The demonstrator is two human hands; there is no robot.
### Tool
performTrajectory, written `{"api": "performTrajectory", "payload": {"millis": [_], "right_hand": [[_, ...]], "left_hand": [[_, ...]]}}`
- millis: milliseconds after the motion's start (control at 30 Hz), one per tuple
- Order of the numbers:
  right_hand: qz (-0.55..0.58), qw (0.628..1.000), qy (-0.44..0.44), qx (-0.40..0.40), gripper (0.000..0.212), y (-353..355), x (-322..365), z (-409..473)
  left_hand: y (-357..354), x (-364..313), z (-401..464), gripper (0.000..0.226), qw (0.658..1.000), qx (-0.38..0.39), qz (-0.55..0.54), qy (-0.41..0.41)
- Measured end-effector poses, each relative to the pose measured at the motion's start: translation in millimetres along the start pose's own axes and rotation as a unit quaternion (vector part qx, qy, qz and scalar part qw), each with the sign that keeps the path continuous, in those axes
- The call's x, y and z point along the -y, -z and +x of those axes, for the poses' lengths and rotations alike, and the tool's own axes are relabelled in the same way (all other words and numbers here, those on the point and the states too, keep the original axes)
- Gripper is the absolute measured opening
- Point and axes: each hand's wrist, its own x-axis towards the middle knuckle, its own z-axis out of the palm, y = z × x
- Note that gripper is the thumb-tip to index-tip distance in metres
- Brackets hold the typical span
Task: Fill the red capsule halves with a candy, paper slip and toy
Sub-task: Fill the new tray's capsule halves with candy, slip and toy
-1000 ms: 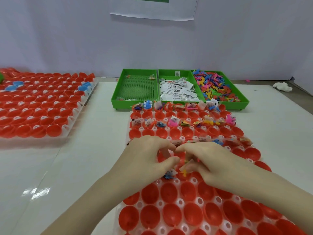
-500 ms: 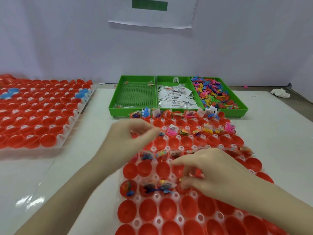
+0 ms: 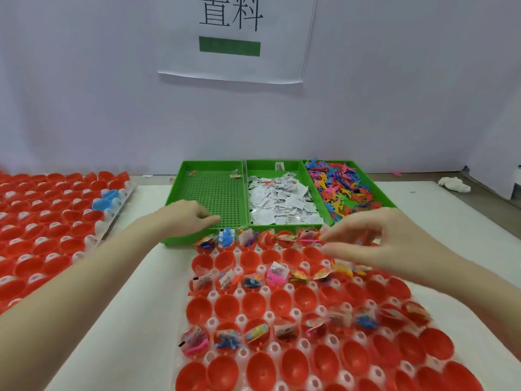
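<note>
A white surface [image 3: 135, 277] is carrying a clear plastic tray of red plastic capsule halves [image 3: 293, 320] in the near middle. The nearest rows of this tray are standing empty, while some rows further back are holding small toys, paper and candy wrappers. A second tray of red capsule halves [image 3: 42, 221] is lying at the left side, with a blue plastic piece [image 3: 105, 200] on it.

The left hand [image 3: 187, 217] is reaching over the near edge of the green plastic mesh tray [image 3: 217, 193], the left compartment, with loosely bent fingers [image 3: 210, 220]; I cannot tell if it is holding anything. The right hand [image 3: 375, 238] is hovering above the far rows of the middle tray, its fingers spread and relaxed, blurred, holding nothing visible.

Behind the hands, the white paper slips [image 3: 282, 201] are lying in the middle green compartment and the colourful plastic toys [image 3: 341, 187] in the right one. A pale wall with a white paper sign [image 3: 236, 38] is standing at the back.
</note>
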Motion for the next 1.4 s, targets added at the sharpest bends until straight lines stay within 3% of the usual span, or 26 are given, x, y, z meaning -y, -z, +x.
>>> {"api": "performTrajectory", "payload": {"millis": [67,133,167,333,400,500,600,700,800,933,1067,1267,1400], "right_hand": [[0.031,0.998,-0.038,-0.048,0.006,17,-23,24],[-0.007,0.989,-0.084,-0.122,0.005,28,-57,55],[-0.049,0.985,-0.117,-0.119,0.006,25,-75,63],[-0.143,0.958,-0.248,-0.011,0.066,29,-127,100],[-0.153,0.949,-0.271,0.038,0.073,24,-132,103],[-0.137,0.955,-0.262,0.017,0.044,19,-134,107],[-0.109,0.967,-0.228,-0.019,0.018,15,-135,108],[-0.087,0.967,-0.218,-0.098,0.019,15,-132,107],[-0.083,0.967,-0.187,-0.154,0.024,16,-130,107],[-0.077,0.958,-0.166,-0.219,0.029,18,-125,108],[-0.059,0.932,-0.194,-0.301,0.037,23,-120,107],[0.122,0.907,-0.221,-0.337,0.021,27,-102,98],[0.261,0.916,-0.162,-0.257,0.011,22,-57,78]], "left_hand": [[-1,2,3,0.04,1.0,0.013,0.011,-0.005],[-1,3,4,0.032,0.999,-0.016,0.027,-0.008],[0,2,5,0.031,0.999,-0.029,0.034,-0.007],[4,2,9,0.019,0.999,-0.044,0.0,0.018],[6,5,11,0.011,0.998,-0.033,-0.026,0.043],[6,10,13,0.008,0.994,0.004,-0.093,0.063],[5,14,14,0.002,0.995,0.014,-0.073,0.06],[4,15,13,0.013,0.998,-0.002,-0.063,0.024],[3,16,10,0.019,0.987,-0.105,-0.12,0.006],[3,13,4,0.015,0.952,-0.211,-0.222,0.017],[7,4,-8,0.008,0.878,-0.254,-0.403,0.034],[11,-14,-42,0.011,0.787,-0.173,-0.589,0.055],[8,-45,-80,0.015,0.702,-0.069,-0.708,0.031]]}}
